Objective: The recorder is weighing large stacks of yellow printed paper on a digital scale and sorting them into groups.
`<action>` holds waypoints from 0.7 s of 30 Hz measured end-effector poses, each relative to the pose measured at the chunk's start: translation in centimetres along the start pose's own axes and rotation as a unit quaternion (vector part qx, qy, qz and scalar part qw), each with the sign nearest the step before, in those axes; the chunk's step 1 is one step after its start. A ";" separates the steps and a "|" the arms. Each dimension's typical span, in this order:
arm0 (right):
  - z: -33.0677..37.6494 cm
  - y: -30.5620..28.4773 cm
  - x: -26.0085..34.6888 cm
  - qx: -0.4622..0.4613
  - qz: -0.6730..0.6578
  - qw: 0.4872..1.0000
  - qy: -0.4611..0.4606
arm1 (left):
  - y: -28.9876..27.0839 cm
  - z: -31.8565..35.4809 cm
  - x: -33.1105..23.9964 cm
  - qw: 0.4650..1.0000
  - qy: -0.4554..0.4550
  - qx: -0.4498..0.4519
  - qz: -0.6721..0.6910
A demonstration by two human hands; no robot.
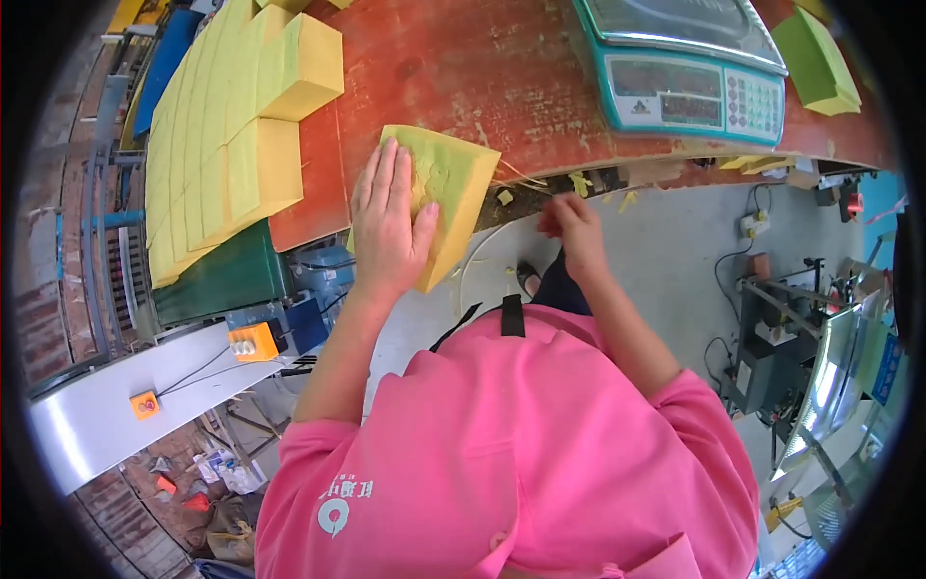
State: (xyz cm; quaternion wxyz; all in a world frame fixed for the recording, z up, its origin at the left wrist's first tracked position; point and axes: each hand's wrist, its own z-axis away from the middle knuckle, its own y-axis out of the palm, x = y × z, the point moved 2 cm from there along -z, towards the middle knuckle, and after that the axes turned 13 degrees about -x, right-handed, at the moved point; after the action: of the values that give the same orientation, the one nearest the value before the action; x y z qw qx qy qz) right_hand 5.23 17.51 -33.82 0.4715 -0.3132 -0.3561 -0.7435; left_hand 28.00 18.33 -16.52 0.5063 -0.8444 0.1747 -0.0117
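A thick yellow paper-like block (453, 198) sits at the near edge of the red worktable (424, 68), its corner jutting toward me. My left hand (391, 207) lies flat on the block's top, fingers stretched out and the thumb apart. Part of that top looks uneven, with a torn or crumpled patch beside the thumb. To the right of the block, and apart from it, my right hand (576, 236) hovers just off the table edge. Its fingers are curled together; anything inside them is hidden. Thin yellow scraps (581, 183) lie along the edge near this hand.
Rows of similar yellow blocks (227, 145) are stacked at the left. A teal digital scale (694, 82) stands at the back right, with a yellow-green block (815, 63) beyond it. Control boxes (253, 343) sit on a pale surface at lower left; machinery (772, 357) stands at right.
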 end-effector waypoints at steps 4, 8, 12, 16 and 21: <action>1.0 0.4 0.4 0.008 0.044 0.999 0.020 | 0.1 0.1 0.1 1.000 0.005 -0.003 0.005; 2.1 5.4 2.3 0.084 -0.001 0.995 0.052 | 0.1 0.2 -0.2 1.000 0.012 -0.005 0.004; 0.8 6.7 2.3 0.090 -0.031 0.985 0.147 | -0.1 0.5 -0.7 1.000 0.016 0.001 0.005; 0.8 6.4 2.9 0.090 -0.002 0.985 0.147 | 0.0 1.0 -0.9 1.000 0.014 0.002 0.016; 1.1 2.0 -0.4 0.099 -0.101 0.983 0.115 | -0.2 1.1 -0.5 1.000 0.017 -0.007 0.000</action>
State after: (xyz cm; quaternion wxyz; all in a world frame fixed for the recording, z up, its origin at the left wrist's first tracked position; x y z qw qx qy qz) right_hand 7.33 18.00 -33.04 0.4603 -0.1393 -0.4014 -0.7795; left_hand 27.81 19.48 -16.82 0.4978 -0.8474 0.1832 -0.0248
